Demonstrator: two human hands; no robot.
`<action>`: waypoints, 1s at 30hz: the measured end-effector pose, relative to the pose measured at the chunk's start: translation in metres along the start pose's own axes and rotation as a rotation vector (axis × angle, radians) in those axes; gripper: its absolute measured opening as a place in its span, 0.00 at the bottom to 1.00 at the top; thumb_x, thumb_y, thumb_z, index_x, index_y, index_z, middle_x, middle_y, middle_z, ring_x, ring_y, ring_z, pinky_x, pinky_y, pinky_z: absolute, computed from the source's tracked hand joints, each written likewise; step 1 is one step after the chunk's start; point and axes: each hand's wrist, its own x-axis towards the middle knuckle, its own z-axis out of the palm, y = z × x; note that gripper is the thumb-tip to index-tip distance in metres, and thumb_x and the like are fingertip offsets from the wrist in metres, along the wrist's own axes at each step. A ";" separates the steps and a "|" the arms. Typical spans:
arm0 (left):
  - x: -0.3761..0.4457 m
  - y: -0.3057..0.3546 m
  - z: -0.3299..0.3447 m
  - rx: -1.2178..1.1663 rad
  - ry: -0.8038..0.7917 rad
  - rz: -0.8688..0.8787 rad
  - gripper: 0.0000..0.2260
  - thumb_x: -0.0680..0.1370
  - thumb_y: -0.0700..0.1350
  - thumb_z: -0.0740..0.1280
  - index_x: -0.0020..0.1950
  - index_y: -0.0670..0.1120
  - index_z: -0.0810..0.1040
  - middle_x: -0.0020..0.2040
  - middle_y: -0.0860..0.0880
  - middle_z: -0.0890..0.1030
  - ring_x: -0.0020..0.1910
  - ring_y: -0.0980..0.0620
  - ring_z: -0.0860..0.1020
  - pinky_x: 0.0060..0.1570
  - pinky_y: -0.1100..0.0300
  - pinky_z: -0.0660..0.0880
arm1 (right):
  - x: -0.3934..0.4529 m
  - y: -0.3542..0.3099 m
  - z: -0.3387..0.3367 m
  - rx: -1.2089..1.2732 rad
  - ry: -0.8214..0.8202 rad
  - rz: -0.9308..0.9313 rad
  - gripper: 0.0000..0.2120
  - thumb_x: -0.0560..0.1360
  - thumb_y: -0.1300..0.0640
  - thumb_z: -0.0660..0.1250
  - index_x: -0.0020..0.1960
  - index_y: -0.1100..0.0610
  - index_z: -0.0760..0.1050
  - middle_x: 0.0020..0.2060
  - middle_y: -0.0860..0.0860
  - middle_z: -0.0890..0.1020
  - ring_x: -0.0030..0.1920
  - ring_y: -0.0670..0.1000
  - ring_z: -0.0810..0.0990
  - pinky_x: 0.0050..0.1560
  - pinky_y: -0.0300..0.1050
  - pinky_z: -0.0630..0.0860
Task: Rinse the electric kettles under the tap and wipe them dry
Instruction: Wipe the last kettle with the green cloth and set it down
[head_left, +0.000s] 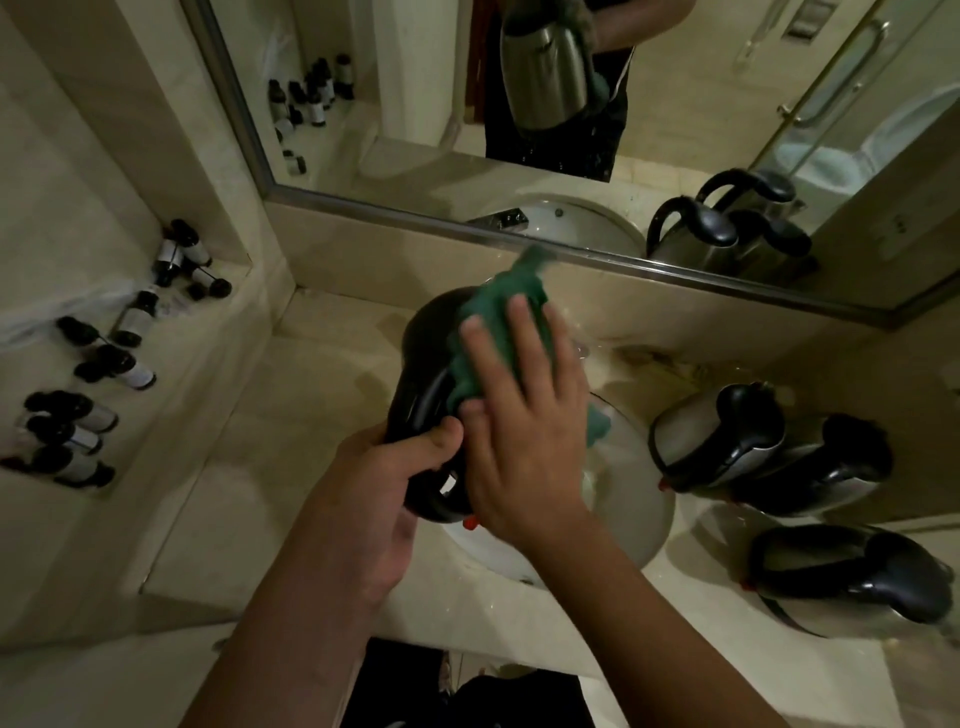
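Both forearms reach forward and meet, the left hand (384, 488) curled in a grip with its thumb on top, the right hand (519, 415) laid flat, fingers straight and slightly spread, pressing down.

A kettle (441, 374) sits above the sink (639, 499), a cloth (498, 322) on it. Three kettles (769, 457) stand right on the worktop (311, 415); bottles (104, 364) lie left on a shelf (171, 374).
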 end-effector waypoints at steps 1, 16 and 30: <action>0.000 -0.001 -0.001 -0.009 -0.017 -0.003 0.12 0.69 0.41 0.71 0.52 0.46 0.88 0.55 0.42 0.86 0.55 0.47 0.84 0.55 0.49 0.76 | -0.006 0.006 -0.001 -0.055 -0.013 -0.145 0.25 0.84 0.48 0.54 0.79 0.51 0.63 0.81 0.57 0.62 0.82 0.64 0.54 0.79 0.64 0.56; -0.003 -0.001 -0.009 0.075 -0.034 0.041 0.11 0.68 0.44 0.75 0.49 0.44 0.88 0.49 0.40 0.85 0.47 0.44 0.82 0.50 0.48 0.76 | -0.002 0.016 -0.004 0.151 0.022 0.094 0.27 0.83 0.49 0.50 0.82 0.50 0.60 0.81 0.54 0.65 0.82 0.54 0.60 0.79 0.61 0.61; -0.002 0.005 -0.020 0.192 -0.160 0.204 0.13 0.67 0.51 0.79 0.48 0.48 0.87 0.49 0.35 0.83 0.52 0.41 0.80 0.59 0.40 0.75 | 0.083 0.059 -0.045 0.762 -0.443 0.456 0.18 0.85 0.52 0.52 0.59 0.59 0.79 0.51 0.56 0.82 0.52 0.48 0.82 0.57 0.50 0.75</action>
